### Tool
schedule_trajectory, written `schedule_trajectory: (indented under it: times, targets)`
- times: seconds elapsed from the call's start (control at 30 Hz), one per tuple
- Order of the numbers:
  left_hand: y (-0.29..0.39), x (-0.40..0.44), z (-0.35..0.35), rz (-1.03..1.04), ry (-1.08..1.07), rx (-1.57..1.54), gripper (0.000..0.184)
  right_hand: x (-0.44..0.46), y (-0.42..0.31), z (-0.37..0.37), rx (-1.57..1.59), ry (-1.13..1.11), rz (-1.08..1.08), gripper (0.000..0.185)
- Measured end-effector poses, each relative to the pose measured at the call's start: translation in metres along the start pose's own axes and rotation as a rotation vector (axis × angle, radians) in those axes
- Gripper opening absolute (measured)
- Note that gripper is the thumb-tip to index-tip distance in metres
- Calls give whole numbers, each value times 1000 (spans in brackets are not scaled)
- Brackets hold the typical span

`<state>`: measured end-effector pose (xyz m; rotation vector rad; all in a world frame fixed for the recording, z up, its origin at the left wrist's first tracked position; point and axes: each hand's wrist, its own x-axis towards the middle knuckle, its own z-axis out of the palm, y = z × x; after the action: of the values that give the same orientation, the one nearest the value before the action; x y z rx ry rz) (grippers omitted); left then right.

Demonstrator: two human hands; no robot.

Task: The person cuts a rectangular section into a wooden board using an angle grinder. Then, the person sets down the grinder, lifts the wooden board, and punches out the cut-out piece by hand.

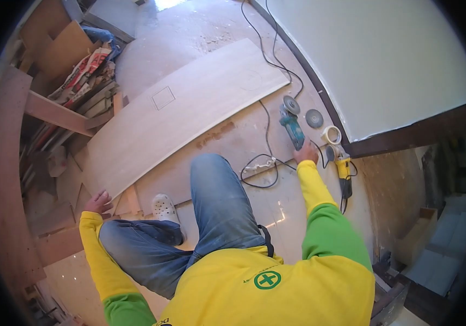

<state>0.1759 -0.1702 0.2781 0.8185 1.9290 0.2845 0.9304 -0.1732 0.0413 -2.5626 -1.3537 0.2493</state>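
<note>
My right hand point(306, 151) is wrapped round the rear end of a teal angle grinder point(291, 128), whose disc point(291, 105) points away from me. The tool is low over or on the floor, right of a large pale board point(184, 122). On that board a small square outline point(163, 98) is drawn. Beside the board's near left corner is my left hand point(98, 202), its fingers loosely apart. It is at the board's edge, and whether it touches cannot be made out. No object shows in it.
Right of the grinder lie a loose grey disc point(314, 118), a tape roll point(331, 135) and a yellow angle grinder point(344, 171). Black cords point(268, 130) loop across the floor. Wood scraps point(100, 100) are stacked at left, near a wooden frame point(59, 111). A white panel point(374, 60) stands at right.
</note>
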Motion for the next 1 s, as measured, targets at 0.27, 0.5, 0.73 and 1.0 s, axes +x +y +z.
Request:
schedule_trajectory:
  times: [0.27,0.5,0.73,1.0]
  targets:
    - [16,7,-7,46,10,-256,71,-33,17,33,-59,9,105,79]
    - [69,-36,9,95,98,-322,67,-55,25,72,-114,139,-12,91]
    - [93,-51,2,306,134,-365,73,-56,18,72,-117,49,50,89]
    - [65,77,5,99,132,-319,69,-65,-26,41,30,183,88,88]
